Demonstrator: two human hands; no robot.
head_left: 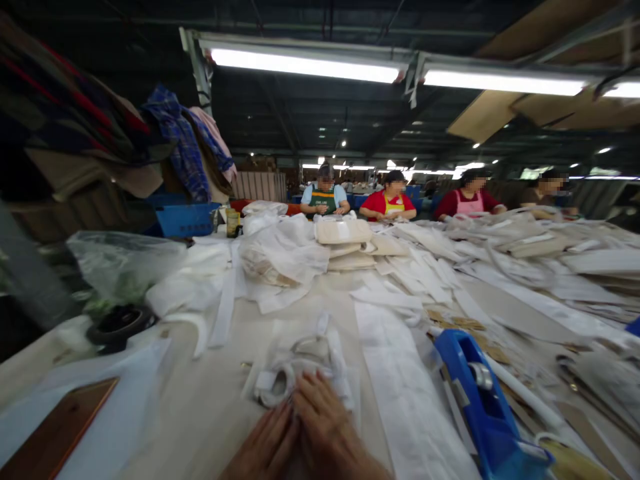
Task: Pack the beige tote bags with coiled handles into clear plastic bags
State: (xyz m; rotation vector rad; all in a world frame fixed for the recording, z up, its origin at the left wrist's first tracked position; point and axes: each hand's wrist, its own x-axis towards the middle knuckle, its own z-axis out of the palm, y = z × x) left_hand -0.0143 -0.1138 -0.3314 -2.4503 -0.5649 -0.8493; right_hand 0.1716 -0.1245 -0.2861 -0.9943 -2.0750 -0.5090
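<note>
The worktable (195,400) is crowded, so a mix-up seems the broadest risk: the heap of white pieces (430,267) beyond the blue tape dispenser (480,407) is loose and layered, and a slide toward the dispenser could carry stray pieces into the work. The long white sheet (395,387), just left of the dispenser, runs close beside the wrapped bundle (313,363); if a wrist caught it, it could drag the bundle askew. The bundle, left of the dispenser with that sheet between them, could also spring loose, because its curved bands look ready to uncoil if the pressure on them is uneven. Its thin wrap (267,350) could crease or tear where fingertips press hardest.

Both hands are at the bundle's near side, left of the dispenser. The right hand (327,420) lies with its fingers extended over the edge, and the left hand (267,443) meets it, fingers straight and close together. Neither is clenched; thumbs and palms are hidden, so I cannot tell whether they grip the wrap or only press it.

The bundle looks whitish and see-through around its margins, with pale, looped bands inside. Its smallest clear feature is a thick rolled coil (265,391) with a dark hollow, on the side away from the dispenser.
</note>
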